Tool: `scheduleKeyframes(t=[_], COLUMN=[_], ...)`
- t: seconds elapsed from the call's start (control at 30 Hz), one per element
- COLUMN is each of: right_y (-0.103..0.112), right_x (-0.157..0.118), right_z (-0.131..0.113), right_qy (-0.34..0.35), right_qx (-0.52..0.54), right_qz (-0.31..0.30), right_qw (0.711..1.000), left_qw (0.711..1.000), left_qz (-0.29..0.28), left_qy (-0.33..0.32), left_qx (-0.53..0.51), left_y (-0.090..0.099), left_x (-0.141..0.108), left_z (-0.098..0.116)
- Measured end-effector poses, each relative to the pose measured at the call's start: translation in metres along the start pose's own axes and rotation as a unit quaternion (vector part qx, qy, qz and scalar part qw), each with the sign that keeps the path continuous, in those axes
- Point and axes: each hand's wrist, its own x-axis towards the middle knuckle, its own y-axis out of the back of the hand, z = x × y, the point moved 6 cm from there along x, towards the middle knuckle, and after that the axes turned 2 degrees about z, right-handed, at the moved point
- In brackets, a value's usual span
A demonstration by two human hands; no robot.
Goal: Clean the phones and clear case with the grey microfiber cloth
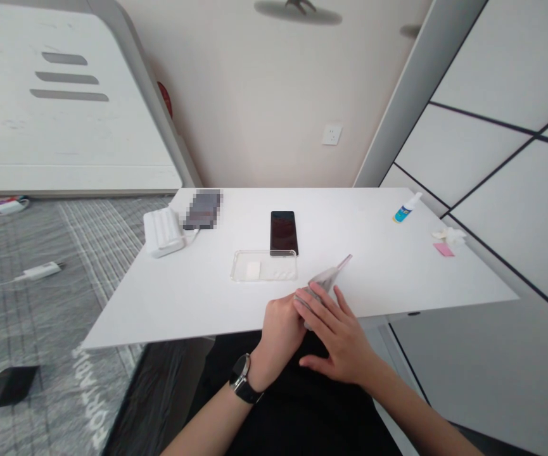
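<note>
Both hands are on a translucent plastic packet [325, 280] at the near edge of the table [388, 272], its tip angled up and away. The left hand [280, 334] has its fingers curled around the lower end, gripping it. The right hand [337, 335] lies over it with fingers spread; can't tell if it's clenched. Ahead, a phone [284, 232] with a clear case [264, 266] just in front of it.
</note>
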Motion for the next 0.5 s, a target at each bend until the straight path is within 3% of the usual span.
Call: scheduleKeyframes(t=[0.17, 0.23, 0.37, 0.43, 0.5], right_y=[0.015, 0.013, 0.003, 0.006, 0.013], right_x=[-0.005, -0.003, -0.002, -0.003, -0.005], right_z=[0.044, 0.033, -0.001, 0.013, 0.039], right_qy=[-0.150, -0.120, 0.007, -0.036, -0.124], right_qx=[-0.047, -0.032, -0.010, -0.030, -0.057], right_qz=[0.090, 0.076, 0.001, 0.018, 0.060], right_qw=[0.983, 0.989, 1.000, 0.999, 0.989], left_qw=[0.999, 0.999, 1.000, 1.000, 0.999], left_qz=[0.018, 0.013, 0.002, 0.006, 0.015], left_qy=[0.001, 0.001, 0.000, 0.002, 0.000], left_qx=[-0.051, -0.040, -0.011, -0.018, -0.038], left_y=[0.003, 0.002, -0.001, 0.000, 0.002], left_x=[0.002, 0.002, 0.001, 0.001, 0.001], left_z=[0.004, 0.003, 0.001, 0.002, 0.004])
